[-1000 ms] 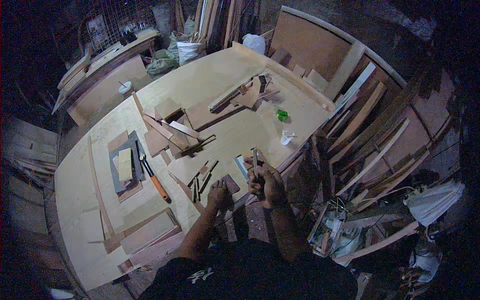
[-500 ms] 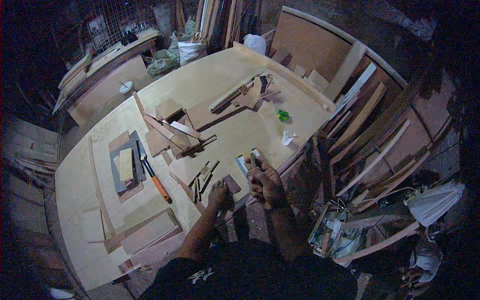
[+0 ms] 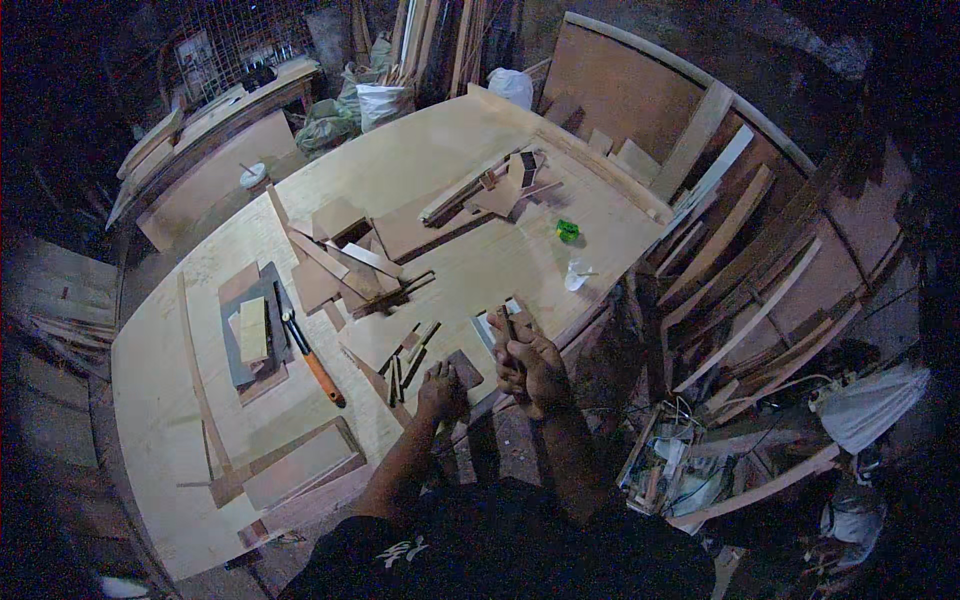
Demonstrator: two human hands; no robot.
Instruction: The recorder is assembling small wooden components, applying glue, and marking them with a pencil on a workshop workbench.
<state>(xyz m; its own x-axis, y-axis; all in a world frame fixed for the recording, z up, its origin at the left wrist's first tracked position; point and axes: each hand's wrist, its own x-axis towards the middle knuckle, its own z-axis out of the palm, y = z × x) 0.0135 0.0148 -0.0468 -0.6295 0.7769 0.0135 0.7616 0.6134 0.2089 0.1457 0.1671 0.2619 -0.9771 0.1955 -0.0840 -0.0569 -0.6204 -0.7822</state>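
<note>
Raised over the near edge of the pale work table, my right hand point(image 3: 533, 370) is closed round a small wood strip point(image 3: 507, 322), which sticks up from the thumb and fingers. Behind it on the table lies a light flat piece with a white edge point(image 3: 482, 326), partly hidden. My left hand point(image 3: 440, 392) rests low at the table edge, fingers bent together against a small brown board point(image 3: 465, 368); its exact hold is hard to see in the dim light. Just beyond the left hand lie several short narrow wood strips point(image 3: 404, 362).
An orange-handled tool point(image 3: 322, 380) lies left, beside a grey flat sheet point(image 3: 235, 340) with a wood block point(image 3: 254, 330) on it. Wood offcuts point(image 3: 340, 262) cover mid-table. A green item point(image 3: 567, 231) and white cup point(image 3: 577, 274) stand right. Boards point(image 3: 740, 250) lean at the right.
The wood strip in my right hand has tilted slightly, and that hand's fingers have shifted a little. My left hand has stayed in place.
</note>
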